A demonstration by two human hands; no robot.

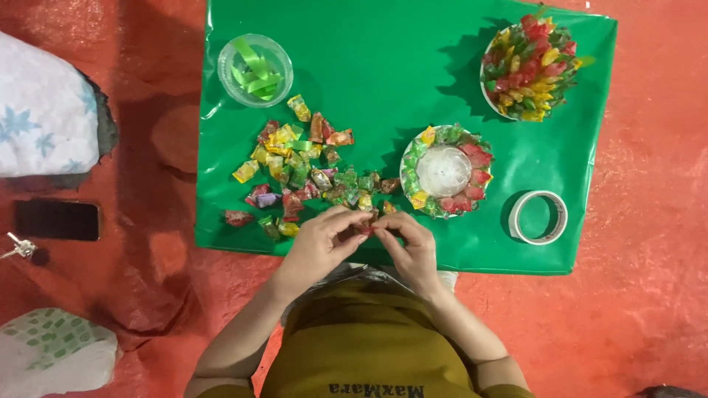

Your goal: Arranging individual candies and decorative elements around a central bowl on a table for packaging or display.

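My left hand and my right hand meet at the near edge of a green sheet. Together they pinch one small red wrapped candy between their fingertips. Just beyond the hands lies a loose heap of wrapped candies in red, yellow and green. To the right of the heap stands a round white dish with candies set around its rim. A second dish, piled high with candies, sits at the far right of the sheet.
A clear cup with green ribbon strips stands at the sheet's far left. A roll of tape lies at the right. On the red floor to the left are a dark phone, keys and two cushions.
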